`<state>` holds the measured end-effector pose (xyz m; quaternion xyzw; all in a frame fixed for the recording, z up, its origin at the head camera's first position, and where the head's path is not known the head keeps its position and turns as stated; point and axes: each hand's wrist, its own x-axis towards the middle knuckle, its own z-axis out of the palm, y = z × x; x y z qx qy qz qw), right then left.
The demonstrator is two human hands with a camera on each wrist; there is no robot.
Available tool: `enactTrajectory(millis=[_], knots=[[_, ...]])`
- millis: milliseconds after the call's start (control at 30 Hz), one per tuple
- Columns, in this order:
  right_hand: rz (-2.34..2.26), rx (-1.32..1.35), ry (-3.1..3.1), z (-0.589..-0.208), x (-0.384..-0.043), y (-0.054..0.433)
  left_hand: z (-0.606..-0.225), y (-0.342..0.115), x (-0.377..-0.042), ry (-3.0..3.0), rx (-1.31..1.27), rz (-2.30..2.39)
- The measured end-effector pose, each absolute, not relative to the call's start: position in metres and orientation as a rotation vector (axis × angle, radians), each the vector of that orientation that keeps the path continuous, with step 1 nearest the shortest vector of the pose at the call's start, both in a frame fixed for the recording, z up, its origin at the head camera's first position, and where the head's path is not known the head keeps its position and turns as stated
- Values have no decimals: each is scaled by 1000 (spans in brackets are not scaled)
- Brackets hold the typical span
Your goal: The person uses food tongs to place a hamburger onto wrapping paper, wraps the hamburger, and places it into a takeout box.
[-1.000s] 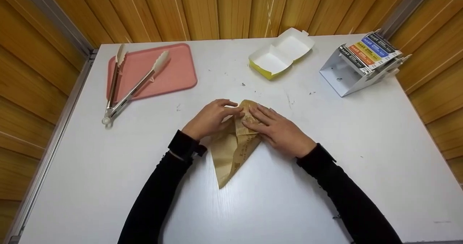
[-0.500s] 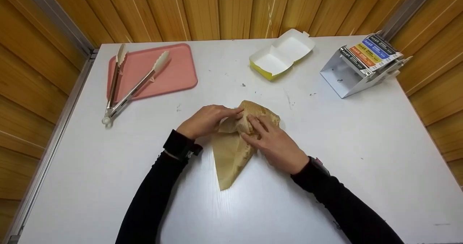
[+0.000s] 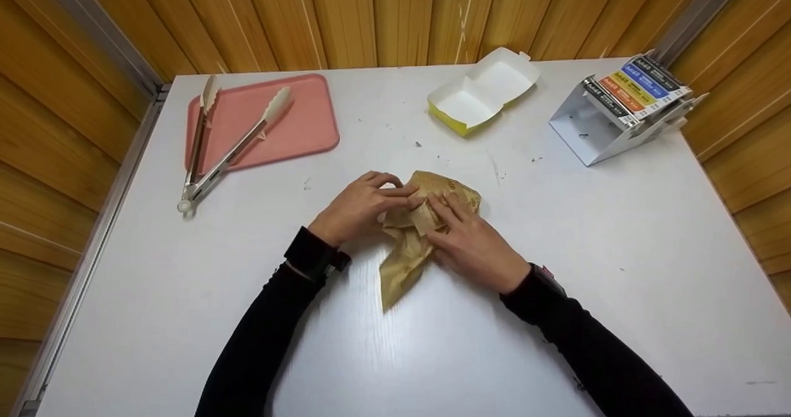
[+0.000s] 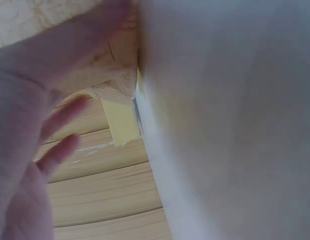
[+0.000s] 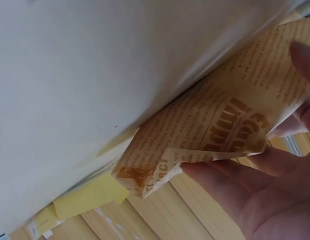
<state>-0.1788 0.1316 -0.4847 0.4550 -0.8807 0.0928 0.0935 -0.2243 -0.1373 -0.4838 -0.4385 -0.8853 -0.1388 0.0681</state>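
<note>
Brown printed food wrapping paper, folded into a packet, lies on the white table in the head view, its contents hidden. One pointed, creased flap extends toward the person. At the packet's left side, my left hand pinches a fold near the top with thumb and fingertips. My right hand holds the packet from the right, fingertips on its upper face and thumb lower down. The right wrist view shows fingertips at the edge of the printed paper. In the left wrist view, the left thumb lies along the paper.
A pink tray stands at the back left with opened metal tongs lying across it. An open yellow-and-white burger box is at the back. A white rack holding several coloured packets stands back right.
The right hand has slid back toward the person, uncovering the packet's upper right. The front flap has become narrower and creased, drawn up toward the packet.
</note>
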Motion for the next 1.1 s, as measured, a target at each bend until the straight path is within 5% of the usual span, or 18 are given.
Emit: enactTrajectory(millis=[633,1100], knots=[[586,1314,-2639,-480,-183,135,-485,-134,-225,-2708,-1388,-705],[1375,911,-2709,-483,-206,158,-484,-130,-222,-2866,-1199,-921]])
